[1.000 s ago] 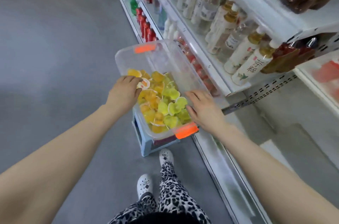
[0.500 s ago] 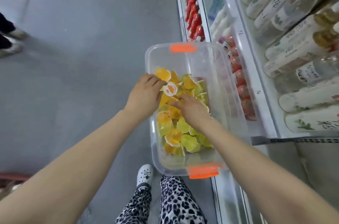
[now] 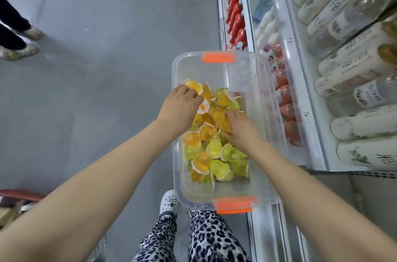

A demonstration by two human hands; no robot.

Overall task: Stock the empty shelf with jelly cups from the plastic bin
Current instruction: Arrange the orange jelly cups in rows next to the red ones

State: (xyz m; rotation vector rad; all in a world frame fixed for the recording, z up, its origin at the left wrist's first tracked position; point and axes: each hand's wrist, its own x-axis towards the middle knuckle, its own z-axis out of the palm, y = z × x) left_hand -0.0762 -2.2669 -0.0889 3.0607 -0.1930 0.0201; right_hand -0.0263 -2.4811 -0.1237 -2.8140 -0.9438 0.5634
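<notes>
In the plastic bin (image 3: 176, 175) at centre frame, I'd gather several jelly cups (image 3: 214, 150) per scoop without crushing lids. My right hand (image 3: 242, 130) digs into the pile; its fingers are buried, so I cannot tell their grip. Farther up, my left hand (image 3: 179, 107) curls its fingers round orange cups.

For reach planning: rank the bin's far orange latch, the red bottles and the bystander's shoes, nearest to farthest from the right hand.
1. far orange latch, directly ahead.
2. red bottles, beyond it, on the low shelf.
3. bystander's shoes, far left on the floor.
</notes>
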